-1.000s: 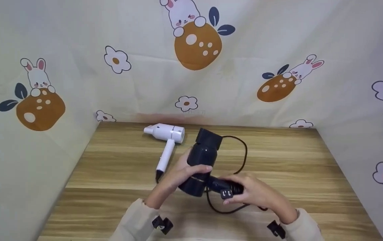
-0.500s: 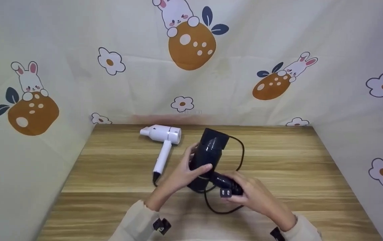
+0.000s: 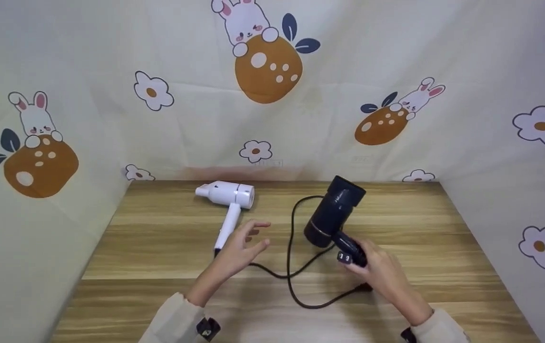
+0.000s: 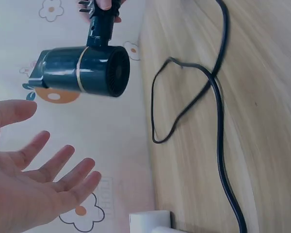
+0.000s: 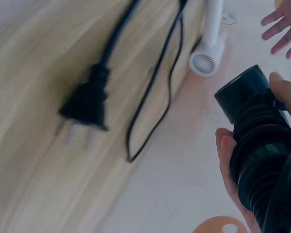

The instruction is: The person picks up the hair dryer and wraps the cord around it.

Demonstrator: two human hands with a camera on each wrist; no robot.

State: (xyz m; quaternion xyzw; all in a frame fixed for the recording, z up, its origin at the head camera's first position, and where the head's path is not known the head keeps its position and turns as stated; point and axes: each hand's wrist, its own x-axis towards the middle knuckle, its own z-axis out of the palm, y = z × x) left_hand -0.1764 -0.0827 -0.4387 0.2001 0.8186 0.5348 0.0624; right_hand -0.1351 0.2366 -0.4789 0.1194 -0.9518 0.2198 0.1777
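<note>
My right hand (image 3: 386, 274) grips the handle of the black hair dryer (image 3: 331, 214), thumb and fingers curled round it. I have the dryer raised above the tabletop (image 3: 158, 295), its body tilted so the wide nozzle (image 3: 347, 191) points away from me and to the right. A small two-pronged plug (image 3: 345, 257) sits right beside that handle, near my thumb. My left hand (image 3: 239, 247) is open and holds nothing, its fingers spread and loosely bent, well apart from the black dryer.

Near my left hand, the white hair dryer (image 3: 230, 193) lies on the tabletop, nozzle to the left and handle toward me. A black cord (image 3: 290, 247) loops and crosses itself between the two dryers, and another plug (image 5: 85, 99) rests at its end. Behind everything hangs a pale curtain (image 3: 196, 128) printed with rabbits and flowers.
</note>
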